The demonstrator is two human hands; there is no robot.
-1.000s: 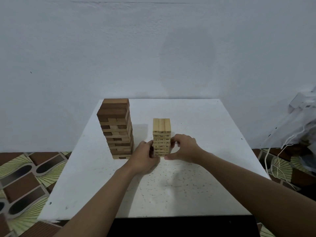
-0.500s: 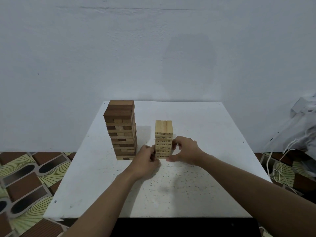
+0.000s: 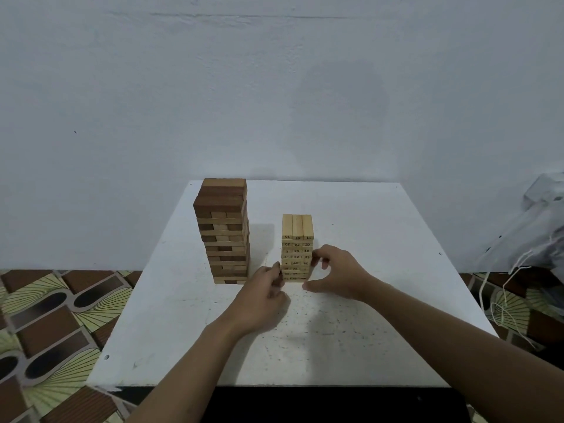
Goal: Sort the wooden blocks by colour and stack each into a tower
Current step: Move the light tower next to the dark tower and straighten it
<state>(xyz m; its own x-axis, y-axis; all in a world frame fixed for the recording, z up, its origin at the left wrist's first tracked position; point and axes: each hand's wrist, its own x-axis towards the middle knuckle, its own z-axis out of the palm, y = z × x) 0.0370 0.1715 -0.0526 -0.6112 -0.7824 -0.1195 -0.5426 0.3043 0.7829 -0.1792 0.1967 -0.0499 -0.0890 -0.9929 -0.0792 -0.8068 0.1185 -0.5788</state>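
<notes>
Two hands flank the light tower (image 3: 297,239) near its base. The left hand (image 3: 265,290) sets curled fingers against the left side; whether it pinches a block I cannot tell. The right hand (image 3: 337,274) is spread, its fingertips on the right side. Since one second ago the right hand has opened a little and the tower has not grown, so I judge this a last straightening. On the table (image 3: 381,227) I count two towers: this light one, three blocks across its top, and a taller brown tower (image 3: 224,230) left of it.
</notes>
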